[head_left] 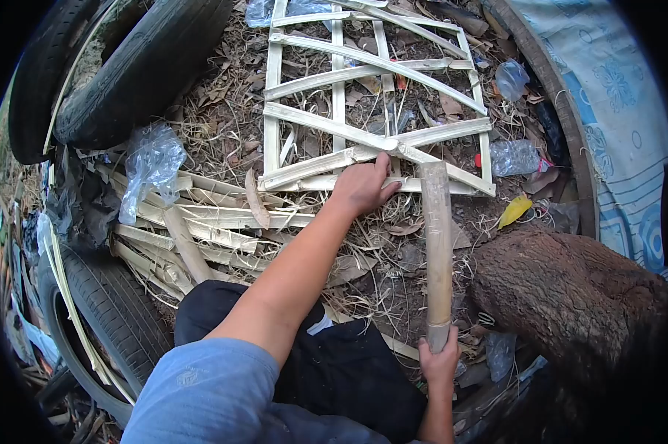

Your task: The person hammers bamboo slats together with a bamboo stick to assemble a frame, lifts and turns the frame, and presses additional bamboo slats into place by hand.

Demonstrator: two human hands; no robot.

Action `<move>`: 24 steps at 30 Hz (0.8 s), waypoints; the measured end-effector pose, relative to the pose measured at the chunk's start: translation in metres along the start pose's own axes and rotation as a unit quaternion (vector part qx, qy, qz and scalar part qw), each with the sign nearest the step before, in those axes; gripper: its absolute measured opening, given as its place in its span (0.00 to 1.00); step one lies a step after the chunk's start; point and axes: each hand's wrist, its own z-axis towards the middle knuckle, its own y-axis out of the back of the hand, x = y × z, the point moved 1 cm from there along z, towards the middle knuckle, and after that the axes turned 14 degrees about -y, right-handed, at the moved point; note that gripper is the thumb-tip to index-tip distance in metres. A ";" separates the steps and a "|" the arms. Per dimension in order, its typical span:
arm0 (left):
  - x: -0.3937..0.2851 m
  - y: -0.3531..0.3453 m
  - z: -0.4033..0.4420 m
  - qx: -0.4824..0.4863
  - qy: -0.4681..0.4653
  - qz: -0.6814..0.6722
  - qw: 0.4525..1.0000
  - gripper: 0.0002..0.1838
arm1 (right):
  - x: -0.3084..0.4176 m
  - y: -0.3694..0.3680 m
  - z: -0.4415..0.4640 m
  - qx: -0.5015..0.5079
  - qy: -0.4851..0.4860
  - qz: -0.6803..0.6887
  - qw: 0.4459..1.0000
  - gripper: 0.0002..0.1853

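Note:
A lattice of pale split bamboo strips (pixel 315 81) lies on the leaf-strewn ground, its strips crossing in straight and slanted lines. At its near edge my left hand (pixel 363 186) grips the strips, thumb and fingers around them near a crossing. My right hand (pixel 439 360) is closed round the lower end of a thick bamboo piece (pixel 437 251). The top end of that piece reaches the lattice's near right part; whether it touches the strips I cannot tell.
Split bamboo pieces (pixel 230 217) are piled at the left beside tyres (pixel 116 296) and a plastic bag (pixel 153 164). A tree trunk (pixel 563 285) stands at the right. Past the lattice are a plastic bottle (pixel 513 157) and a blue patterned sheet (pixel 615 111).

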 end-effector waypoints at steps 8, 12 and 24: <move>-0.001 0.003 0.005 0.005 -0.016 0.015 1.000 0.24 | 0.008 -0.006 0.002 0.015 -0.011 -0.079 0.997 0.27; -0.001 0.002 0.006 0.009 -0.020 0.024 0.999 0.24 | 0.010 -0.009 0.001 0.009 0.003 -0.028 1.000 0.27; -0.007 0.001 0.003 -0.033 -0.037 0.054 0.997 0.24 | 0.015 -0.009 0.007 0.005 0.008 -0.034 0.999 0.27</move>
